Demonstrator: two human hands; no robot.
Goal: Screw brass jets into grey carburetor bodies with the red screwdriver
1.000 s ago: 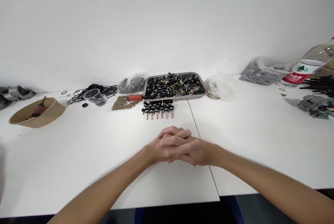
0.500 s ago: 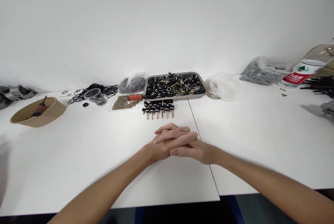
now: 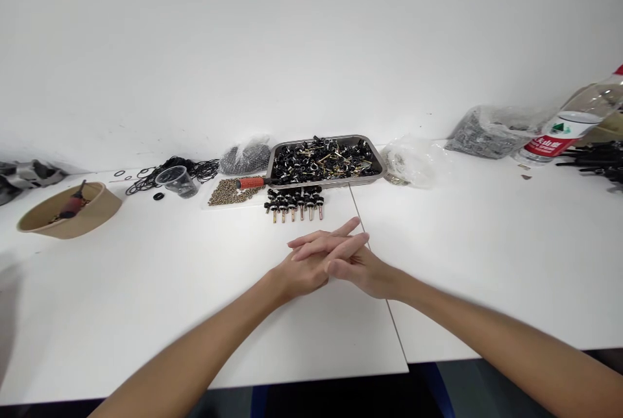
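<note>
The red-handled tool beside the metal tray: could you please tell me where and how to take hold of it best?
Probably by the middle of its thick red handle, pinched from above across its width: it lies sideways, grip end leftward by the small brass-coloured pieces, while its dark end points toward the metal tray.

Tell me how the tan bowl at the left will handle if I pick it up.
The bowl looks thin-walled, so it may flex a little if squeezed at the rim. The screwdriver leans inside with its shaft above the rim, so it could slide or swing. The gold bits look loose and would probably shift if it tilts.
</note>
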